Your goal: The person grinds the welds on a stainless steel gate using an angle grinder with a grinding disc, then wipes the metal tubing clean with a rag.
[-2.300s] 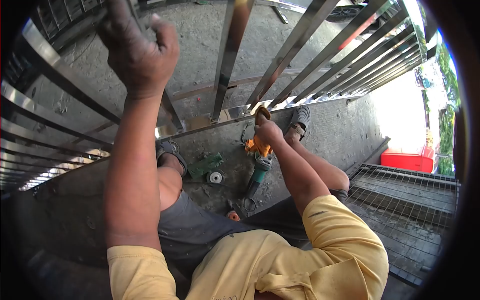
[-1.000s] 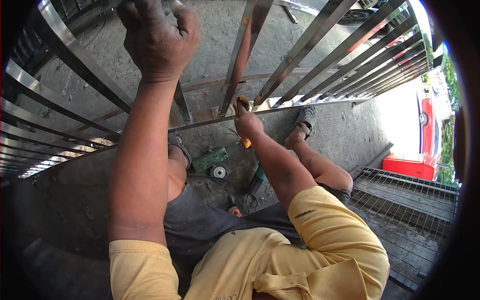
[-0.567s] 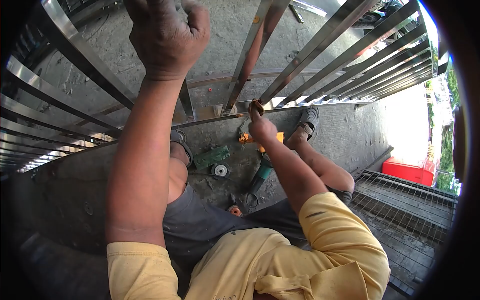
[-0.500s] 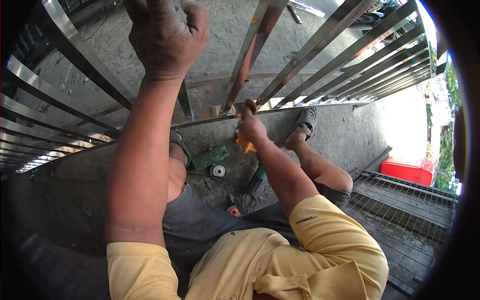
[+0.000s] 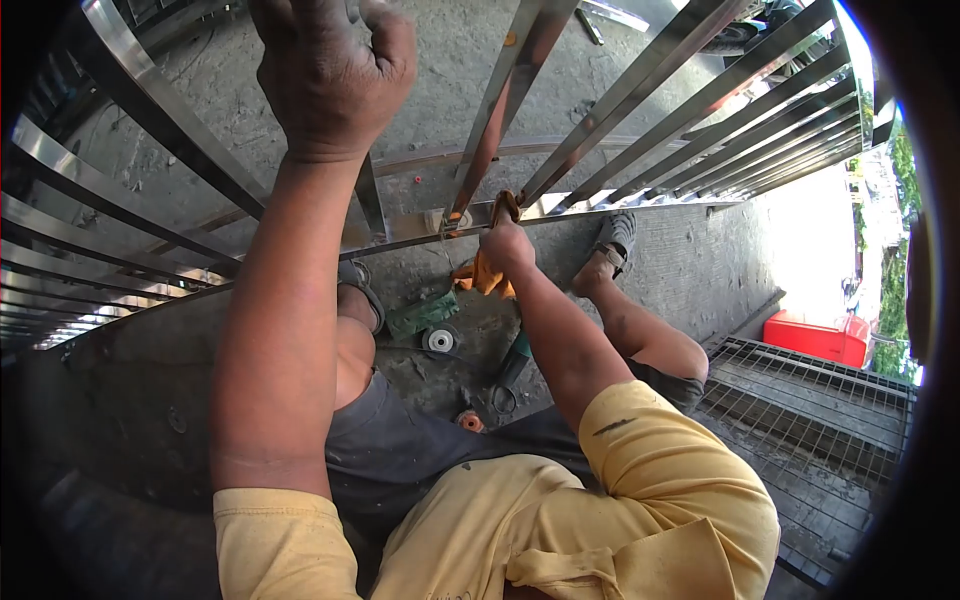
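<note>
A railing of shiny metal bars (image 5: 492, 130) stands before me, joined to a bottom rail (image 5: 410, 238). At the top edge of the view my left hand (image 5: 335, 85) is closed around one of the upright bars; part of its fingers is cut off by the frame. My right hand (image 5: 507, 248) grips an orange-brown cloth (image 5: 487, 277), low down near the bottom rail. One end of this cloth loops up beside the foot of a bar, and the rest hangs below the hand.
Between my legs lie a green angle grinder (image 5: 514, 360), a pale disc (image 5: 439, 341), a green crumpled piece (image 5: 420, 315) and a small orange round part (image 5: 469, 421). To the right are a metal grate (image 5: 800, 400) and a red box (image 5: 815, 338).
My right hand has shifted slightly at the foot of the bar, and more of the cloth now shows above and to the left of it. My left hand stays in place.
</note>
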{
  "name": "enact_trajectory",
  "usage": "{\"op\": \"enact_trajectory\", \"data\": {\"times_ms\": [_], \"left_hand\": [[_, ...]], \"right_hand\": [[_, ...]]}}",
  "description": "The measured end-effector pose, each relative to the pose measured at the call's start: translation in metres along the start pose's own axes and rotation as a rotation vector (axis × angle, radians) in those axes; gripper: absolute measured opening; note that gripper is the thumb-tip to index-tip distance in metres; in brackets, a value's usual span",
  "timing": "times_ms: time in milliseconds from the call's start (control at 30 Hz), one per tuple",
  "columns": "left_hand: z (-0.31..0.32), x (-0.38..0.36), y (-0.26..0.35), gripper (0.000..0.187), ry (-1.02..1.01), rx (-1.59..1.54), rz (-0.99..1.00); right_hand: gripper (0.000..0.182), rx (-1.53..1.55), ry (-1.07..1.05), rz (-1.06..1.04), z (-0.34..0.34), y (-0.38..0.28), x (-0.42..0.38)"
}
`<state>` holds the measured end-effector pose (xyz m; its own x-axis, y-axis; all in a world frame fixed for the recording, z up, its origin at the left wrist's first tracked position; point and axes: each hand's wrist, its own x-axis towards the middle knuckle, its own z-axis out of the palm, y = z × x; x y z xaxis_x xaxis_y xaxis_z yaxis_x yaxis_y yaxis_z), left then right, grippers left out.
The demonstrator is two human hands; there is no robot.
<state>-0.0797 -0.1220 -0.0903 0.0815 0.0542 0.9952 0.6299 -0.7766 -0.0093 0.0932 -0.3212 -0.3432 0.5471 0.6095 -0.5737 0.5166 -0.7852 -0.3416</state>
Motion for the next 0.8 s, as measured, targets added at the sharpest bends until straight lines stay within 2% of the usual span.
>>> {"op": "enact_trajectory", "data": {"times_ms": [67, 133, 200, 267, 300, 333, 367, 400, 433, 467, 533, 600, 667, 733, 800], "left_hand": [[0.0, 0.003, 0.002, 0.077, 0.022, -0.024, 0.012], [-0.003, 0.004, 0.006, 0.078, -0.012, -0.07, -0.058], [-0.007, 0.001, 0.011, 0.078, -0.097, -0.119, -0.217], [-0.01, 0.008, 0.016, 0.079, -0.055, -0.135, -0.16], [-0.012, 0.011, 0.015, 0.08, -0.034, -0.145, -0.128], [-0.013, 0.007, 0.013, 0.081, -0.074, -0.132, -0.181], [-0.013, 0.0, 0.013, 0.081, -0.109, -0.122, -0.233], [-0.012, 0.002, 0.014, 0.081, -0.108, -0.077, -0.204], [-0.011, 0.003, 0.015, 0.08, -0.106, -0.031, -0.175], [-0.01, 0.003, 0.015, 0.08, -0.104, -0.052, -0.193], [-0.01, -0.003, 0.01, 0.081, -0.109, -0.09, -0.216], [-0.014, -0.001, 0.014, 0.079, -0.128, -0.111, -0.263], [-0.014, 0.0, 0.013, 0.079, -0.136, -0.124, -0.268], [-0.013, 0.006, 0.014, 0.077, -0.115, -0.127, -0.244], [-0.015, 0.006, 0.014, 0.076, -0.111, -0.116, -0.22]], "right_hand": [[0.071, -0.011, -0.007, -0.011, 0.005, 0.004, 0.018], [0.072, -0.013, -0.017, -0.027, 0.0, 0.006, 0.011], [0.071, -0.065, -0.013, -0.078, 0.002, 0.024, -0.008], [0.067, 0.012, -0.003, -0.094, 0.001, 0.042, -0.022], [0.066, 0.066, -0.01, -0.134, 0.002, 0.056, -0.017], [0.064, 0.12, -0.015, -0.177, 0.004, 0.072, -0.011], [0.062, 0.303, -0.005, -0.206, 0.008, 0.09, -0.005], [0.059, 0.488, 0.016, -0.24, 0.008, 0.109, 0.003], [0.057, 0.673, 0.044, -0.282, -0.007, 0.107, 0.006], [0.056, 0.734, 0.096, -0.323, -0.027, 0.105, 0.011], [0.053, 0.868, 0.187, -0.411, -0.093, 0.056, -0.03], [0.055, 0.616, 0.372, -0.558, -0.174, -0.005, -0.082], [0.055, 0.406, 0.681, -0.916, -0.241, -0.041, -0.102], [0.058, 0.353, 0.879, -1.117, -0.3, -0.092, -0.143], [0.064, 0.315, 0.958, -1.016, -0.338, -0.121, -0.158]]}}
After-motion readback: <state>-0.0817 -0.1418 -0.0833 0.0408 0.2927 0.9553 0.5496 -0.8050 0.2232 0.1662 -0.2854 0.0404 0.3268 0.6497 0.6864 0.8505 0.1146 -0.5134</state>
